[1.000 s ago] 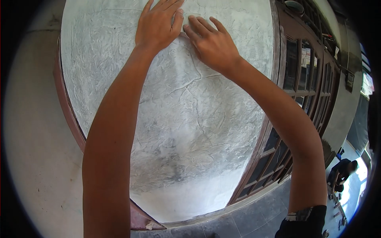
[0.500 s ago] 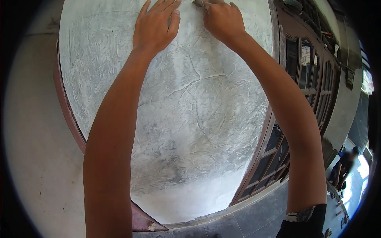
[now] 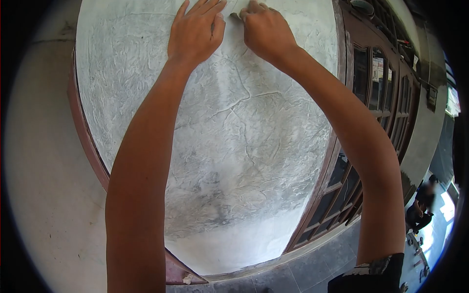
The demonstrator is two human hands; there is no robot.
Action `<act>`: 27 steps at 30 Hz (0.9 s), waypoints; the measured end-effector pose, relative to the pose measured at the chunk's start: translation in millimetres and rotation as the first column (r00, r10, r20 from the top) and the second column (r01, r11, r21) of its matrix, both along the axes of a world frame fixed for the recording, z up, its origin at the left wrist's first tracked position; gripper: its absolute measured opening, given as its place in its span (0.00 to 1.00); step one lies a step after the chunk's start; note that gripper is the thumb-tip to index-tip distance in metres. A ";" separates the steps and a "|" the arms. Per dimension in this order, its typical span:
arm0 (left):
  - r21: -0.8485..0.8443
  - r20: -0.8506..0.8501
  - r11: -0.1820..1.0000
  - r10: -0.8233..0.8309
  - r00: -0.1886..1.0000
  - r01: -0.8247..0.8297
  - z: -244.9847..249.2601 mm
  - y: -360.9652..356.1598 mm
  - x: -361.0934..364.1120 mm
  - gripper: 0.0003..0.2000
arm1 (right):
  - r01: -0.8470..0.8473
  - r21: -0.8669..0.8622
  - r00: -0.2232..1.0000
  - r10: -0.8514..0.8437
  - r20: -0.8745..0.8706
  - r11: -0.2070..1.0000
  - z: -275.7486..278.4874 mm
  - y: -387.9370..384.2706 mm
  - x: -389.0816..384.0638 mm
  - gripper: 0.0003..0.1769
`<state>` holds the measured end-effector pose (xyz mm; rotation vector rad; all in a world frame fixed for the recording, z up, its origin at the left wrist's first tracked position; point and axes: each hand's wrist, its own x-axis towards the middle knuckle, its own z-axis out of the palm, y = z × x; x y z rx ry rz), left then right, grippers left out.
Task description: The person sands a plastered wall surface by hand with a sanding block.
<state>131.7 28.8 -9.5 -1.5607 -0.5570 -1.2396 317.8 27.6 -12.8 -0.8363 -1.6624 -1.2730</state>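
A whitish, rough-plastered wall panel (image 3: pixel 234 141) with raised cracks fills the middle of the view. My left hand (image 3: pixel 198 34) lies flat against its upper part, fingers stretched upward and slightly apart. To the right of it, my right hand (image 3: pixel 266 31) is closed around a small scraper (image 3: pixel 235 17). Only a dark, flat edge of that tool shows at the left of the fingers, close to the wall surface; the rest is hidden in the hand.
A brown wooden door with glass panes (image 3: pixel 376 83) stands to the right of the panel. A plain wall (image 3: pixel 44 171) is on the left, grey floor tiles (image 3: pixel 312 268) below. Another person (image 3: pixel 422 205) sits far right, near small items on the floor.
My right hand with the scraper has moved a little left and down along the wall, nearer my left hand. The left hand stays flat. The view has shifted slightly.
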 end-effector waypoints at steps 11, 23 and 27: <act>0.019 0.013 1.000 0.003 1.000 -0.004 -0.8 -0.7 2.3 0.21 | -0.030 0.194 0.999 0.031 -0.004 0.980 16.5 28.4 8.5 0.15; 0.023 0.002 1.000 0.002 1.000 -0.002 -0.4 0.2 1.1 0.21 | -0.099 0.015 0.995 0.099 0.004 0.995 8.3 8.4 8.9 0.13; 0.053 -0.001 0.999 0.013 1.000 -0.013 -1.5 1.6 -0.4 0.21 | -0.105 0.362 0.974 0.022 0.225 0.926 -55.9 14.5 11.0 0.17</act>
